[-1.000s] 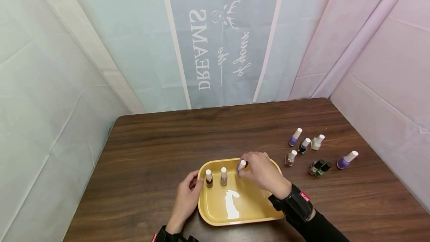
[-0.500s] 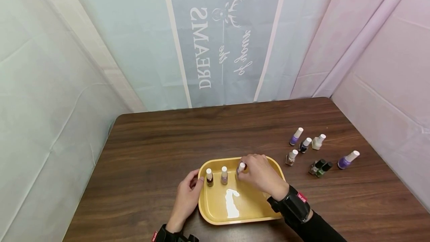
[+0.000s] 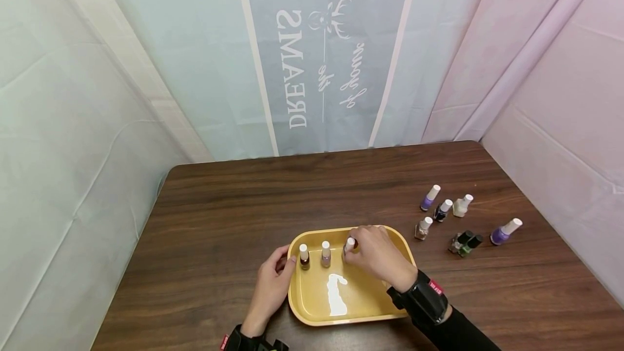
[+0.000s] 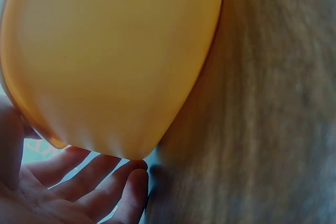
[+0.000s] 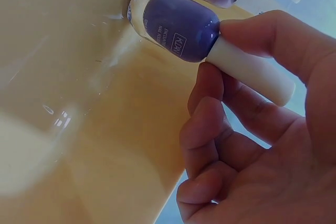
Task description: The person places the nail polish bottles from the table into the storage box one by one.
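On the table is a yellow tray (image 3: 361, 299), its left end held by my left hand (image 3: 271, 286), thumb at the rim and fingers along the outer wall (image 4: 100, 174). My right hand (image 3: 377, 251) pinches a blue-purple nail polish bottle (image 5: 181, 24) between thumb and fingers around the neck of its white cap (image 5: 252, 72). That bottle's base is down at the tray's floor, near the back wall. To its left stand a mauve nail polish bottle (image 3: 325, 256) and a dark one (image 3: 304, 259), both upright with white caps.
Several more nail polish bottles stand to the right of the tray: a glittery one (image 3: 422, 229), a purple one (image 3: 429, 199), a black one (image 3: 441, 212), a white one (image 3: 461, 207), a green one (image 3: 469, 245) with a dark cap, and another purple one (image 3: 504, 233).
My right hand has lowered slightly with the blue-purple bottle and shifted a little left, bringing it more upright beside the mauve one. The left hand stays at the tray's left end.
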Available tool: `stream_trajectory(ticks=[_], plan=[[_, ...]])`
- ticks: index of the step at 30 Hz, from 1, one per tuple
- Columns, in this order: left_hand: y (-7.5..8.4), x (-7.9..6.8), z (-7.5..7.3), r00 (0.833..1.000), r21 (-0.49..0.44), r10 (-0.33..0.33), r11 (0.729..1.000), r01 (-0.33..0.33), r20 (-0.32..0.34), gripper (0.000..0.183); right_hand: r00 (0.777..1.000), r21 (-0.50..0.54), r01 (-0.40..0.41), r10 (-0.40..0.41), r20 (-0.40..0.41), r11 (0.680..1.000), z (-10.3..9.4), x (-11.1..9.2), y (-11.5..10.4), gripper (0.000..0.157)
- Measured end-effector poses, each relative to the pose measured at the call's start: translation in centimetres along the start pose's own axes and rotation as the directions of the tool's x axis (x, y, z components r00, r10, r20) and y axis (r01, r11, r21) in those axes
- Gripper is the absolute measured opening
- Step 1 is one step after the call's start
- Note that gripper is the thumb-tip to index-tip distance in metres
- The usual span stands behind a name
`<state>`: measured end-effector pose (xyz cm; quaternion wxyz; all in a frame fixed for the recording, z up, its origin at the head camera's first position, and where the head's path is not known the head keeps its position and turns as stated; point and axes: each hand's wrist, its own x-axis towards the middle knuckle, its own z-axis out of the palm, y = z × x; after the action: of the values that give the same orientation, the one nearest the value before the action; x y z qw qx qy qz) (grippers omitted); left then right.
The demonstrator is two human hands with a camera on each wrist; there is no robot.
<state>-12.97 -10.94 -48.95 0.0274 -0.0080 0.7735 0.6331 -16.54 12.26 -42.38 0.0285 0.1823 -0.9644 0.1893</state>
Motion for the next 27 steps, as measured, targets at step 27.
stream_trajectory(ticks=[27], plan=[[-0.19, 0.13, 0.11, 1.0, 0.022, -0.003, 1.0, 0.003, -0.009, 0.034, 0.998, 0.001, -0.058, 0.058, 0.016, 0.998, 0.55, -0.01, -0.08, 0.025]])
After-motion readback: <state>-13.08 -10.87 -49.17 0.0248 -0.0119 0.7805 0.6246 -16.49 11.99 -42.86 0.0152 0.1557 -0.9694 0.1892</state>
